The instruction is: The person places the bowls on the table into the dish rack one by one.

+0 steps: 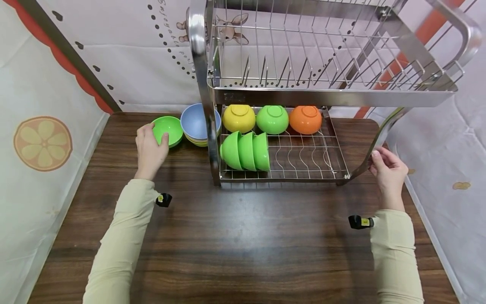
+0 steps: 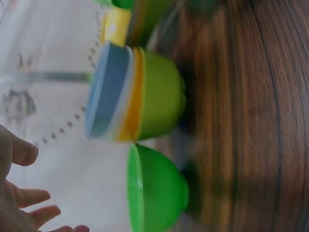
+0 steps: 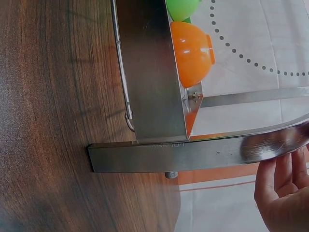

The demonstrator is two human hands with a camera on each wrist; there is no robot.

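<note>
Bowl, green, on tabletop left of blue-topped stack. Left hand beside it, fingers spread, nothing gripped. Probably best: pinch rim thumb-inside (stack's close), lift straight; right hand grips rack post, likely steadying.

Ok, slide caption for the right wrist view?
Right hand touching the rack, where an orange bowl sits upside down.
</note>
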